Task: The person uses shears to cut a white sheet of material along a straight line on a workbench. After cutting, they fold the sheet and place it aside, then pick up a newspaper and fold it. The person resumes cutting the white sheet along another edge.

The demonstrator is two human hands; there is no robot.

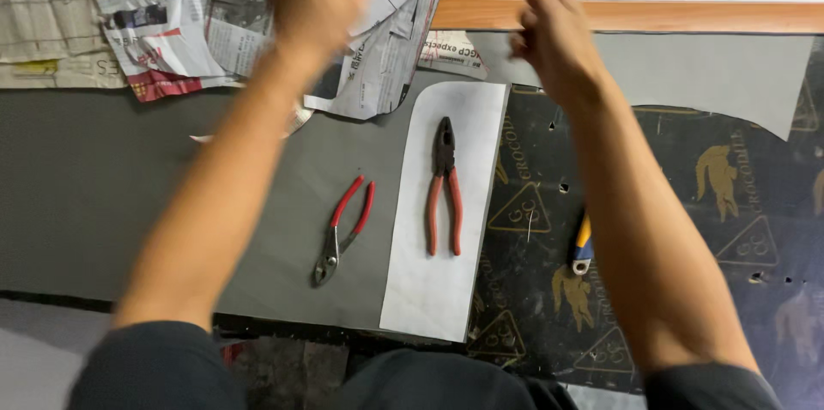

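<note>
Fingers of both raised hands blurred, seemingly empty; large pliers (444, 187) lengthwise below, nose pointing away.

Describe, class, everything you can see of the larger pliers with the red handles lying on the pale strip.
The larger pliers are a combination type: dark metal jaws and pivot at the top, and two long handles in reddish-orange sleeves that look like rubber or plastic. The jaws look closed, and the handles run close together, slightly parted at the bottom. They lie flat, jaws pointing away from the person, near the upper middle of the pale strip. Only that strip touches them; neither hand is on them.
</note>
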